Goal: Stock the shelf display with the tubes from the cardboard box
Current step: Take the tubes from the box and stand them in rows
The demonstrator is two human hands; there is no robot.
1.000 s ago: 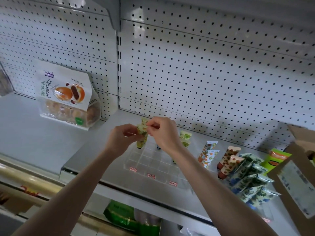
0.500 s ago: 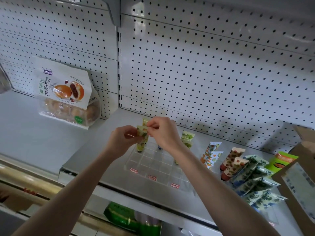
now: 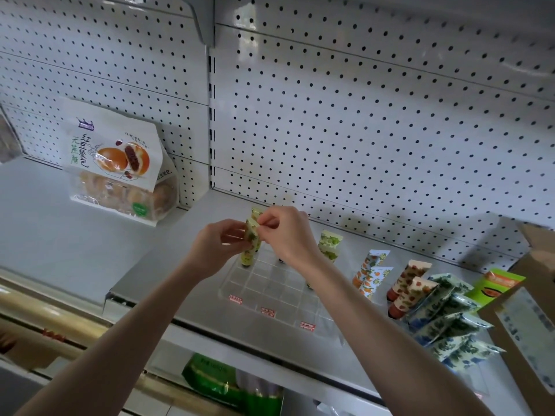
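I have both hands on one yellow-green tube [image 3: 251, 237]. My left hand [image 3: 220, 246] curls in from the left, thumb and fingertips pinching the flat upper end. My right hand [image 3: 285, 235] pinches the same end from the right. The tube hangs cap-down at the back left corner of the clear grid tray [image 3: 270, 285] on the shelf [image 3: 168, 265]. I cannot tell whether the cap is seated. The cardboard box [image 3: 528, 331] sits well apart, far right.

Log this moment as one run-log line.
phase: placing tube | left hand: pinches yellow-green tube | right hand: pinches same tube's top | tube: upright, base at clear grid tray back-left corner
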